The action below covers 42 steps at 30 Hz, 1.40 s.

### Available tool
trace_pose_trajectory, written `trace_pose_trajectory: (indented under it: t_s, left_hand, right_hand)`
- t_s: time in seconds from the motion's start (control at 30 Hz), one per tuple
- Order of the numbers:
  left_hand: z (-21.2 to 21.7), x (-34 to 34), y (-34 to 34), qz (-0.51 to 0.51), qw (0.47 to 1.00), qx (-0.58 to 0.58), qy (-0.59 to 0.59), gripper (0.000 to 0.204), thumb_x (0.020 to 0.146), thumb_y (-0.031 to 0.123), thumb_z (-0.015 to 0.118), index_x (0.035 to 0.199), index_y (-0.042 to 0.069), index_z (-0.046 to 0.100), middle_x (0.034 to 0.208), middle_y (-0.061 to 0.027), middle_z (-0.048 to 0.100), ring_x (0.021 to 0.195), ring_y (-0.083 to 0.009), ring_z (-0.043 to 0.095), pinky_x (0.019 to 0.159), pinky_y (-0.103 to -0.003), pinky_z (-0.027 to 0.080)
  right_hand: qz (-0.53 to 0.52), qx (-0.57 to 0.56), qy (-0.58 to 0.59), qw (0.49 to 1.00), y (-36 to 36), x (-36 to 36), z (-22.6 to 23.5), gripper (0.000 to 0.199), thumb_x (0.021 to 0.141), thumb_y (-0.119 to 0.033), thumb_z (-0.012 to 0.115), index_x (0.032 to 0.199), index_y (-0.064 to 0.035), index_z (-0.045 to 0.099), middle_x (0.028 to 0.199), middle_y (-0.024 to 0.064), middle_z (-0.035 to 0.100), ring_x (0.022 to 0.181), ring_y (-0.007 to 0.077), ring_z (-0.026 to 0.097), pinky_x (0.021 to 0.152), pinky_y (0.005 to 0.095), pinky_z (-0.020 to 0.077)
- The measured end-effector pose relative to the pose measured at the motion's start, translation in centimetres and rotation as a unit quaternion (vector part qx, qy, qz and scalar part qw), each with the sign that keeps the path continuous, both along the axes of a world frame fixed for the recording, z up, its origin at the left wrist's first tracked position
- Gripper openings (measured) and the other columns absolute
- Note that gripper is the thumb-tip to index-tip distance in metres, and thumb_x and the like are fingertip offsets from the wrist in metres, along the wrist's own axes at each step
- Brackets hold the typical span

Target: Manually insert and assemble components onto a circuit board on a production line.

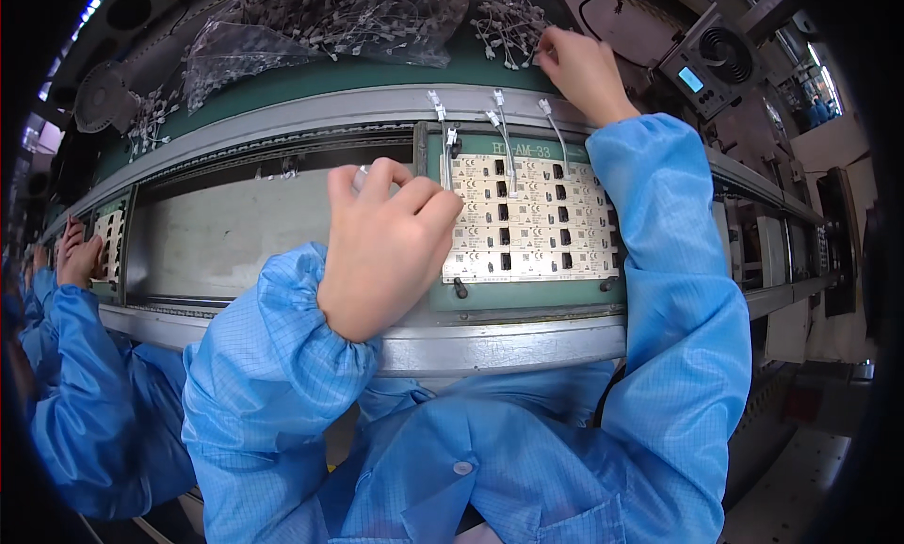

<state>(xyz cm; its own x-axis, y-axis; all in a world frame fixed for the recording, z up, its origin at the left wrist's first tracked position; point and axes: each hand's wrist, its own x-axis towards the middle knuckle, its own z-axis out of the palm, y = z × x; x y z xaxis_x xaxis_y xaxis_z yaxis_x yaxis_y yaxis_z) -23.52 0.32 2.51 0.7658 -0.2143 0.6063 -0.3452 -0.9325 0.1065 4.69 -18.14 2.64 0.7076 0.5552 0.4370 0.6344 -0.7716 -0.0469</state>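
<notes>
Nearest: blue sleeves (282, 375) rising from the lower edge, over the grey front rail (508, 342) of the table.

Left hand (386, 238) curled into a loose fist, fingers (414, 196) pressed together and folded, pinching a small pale part (362, 175) at the knuckles. Just right of those fingers, touching or nearly so: a white panel of circuit boards (532, 219) with rows of small black parts, seated in a green carrier (527, 295). Left of the fingers, a bare grey stretch of conveyor (226, 233).

Beyond the panel, white connector leads (499, 120) lying across the far rail, tips toward the boards.

Farther still, right hand (584, 69) reaching out, fingers (551, 45) drawn together on a loose heap of small white connectors (508, 26); whether anything is actually pinched cannot be told. Left of those fingers, a clear plastic bag (320, 22) of the same pieces. Right of them, a small fan unit (716, 64).

Far left: another person's hands (75, 257) in blue sleeves at a second board.
</notes>
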Motion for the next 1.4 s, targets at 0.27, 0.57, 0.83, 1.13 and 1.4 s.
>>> trace_pose_trajectory:
  t_s: [0.27,0.57,0.83,1.13,1.4]
  left_hand:
    - [4.0,0.8,3.1,0.024,0.992,-0.081,-0.092,0.023,0.075,0.004,0.076,0.092,0.017,0.067,0.091,0.0053,0.069,0.086,-0.0164,0.062,0.081,-0.035,0.032]
    - [-0.7,1.0,0.5,-0.012,0.999,0.03,0.008,0.016,0.075,0.012,0.075,0.087,0.016,0.065,0.101,0.0057,0.063,0.097,-0.0228,0.056,0.086,-0.042,0.036]
    - [-1.0,1.1,1.0,0.009,0.994,-0.031,0.106,0.009,0.076,0.012,0.076,0.083,0.013,0.069,0.103,0.0041,0.064,0.107,-0.0265,0.052,0.088,-0.043,0.035]
    - [0.4,0.7,0.6,-0.006,0.991,0.016,0.132,0.007,0.077,0.013,0.076,0.083,0.013,0.072,0.108,0.0036,0.065,0.11,-0.0285,0.051,0.091,-0.044,0.036]
    - [3.1,7.0,2.1,-0.07,0.957,0.064,0.273,0.019,0.084,0.024,0.069,0.097,0.012,0.075,0.109,-0.0055,0.066,0.111,-0.0324,0.054,0.092,-0.047,0.043]
  right_hand:
    - [0.102,0.482,0.14,0.859,-0.9,5.2,6.0,0.025,0.092,-0.02,0.065,0.092,0.0039,0.07,0.071,0.0071,0.068,0.062,0.0135,0.063,0.056,0.0277,0.0468]
    - [0.156,0.487,0.219,0.831,-3.6,-3.9,7.1,0.018,0.096,-0.012,0.064,0.106,0.0027,0.067,0.086,0.0035,0.069,0.076,0.0077,0.061,0.069,0.0207,0.0473]
    - [0.197,0.477,0.233,0.824,-7.4,-7.5,2.8,0.017,0.096,-0.005,0.063,0.111,0.0026,0.065,0.094,0.0041,0.069,0.086,0.0094,0.065,0.077,0.0219,0.0515]
    - [0.116,0.491,0.237,0.831,-10.4,-8.6,4.6,0.02,0.098,-0.01,0.061,0.112,0.0034,0.065,0.096,0.0072,0.072,0.088,0.0127,0.067,0.081,0.0242,0.0515]
    - [0.158,0.361,0.183,0.9,-10.7,-12.2,3.5,0.014,0.104,-0.011,0.054,0.107,0.0019,0.059,0.11,0.0128,0.074,0.107,0.0187,0.069,0.096,0.0283,0.0504]
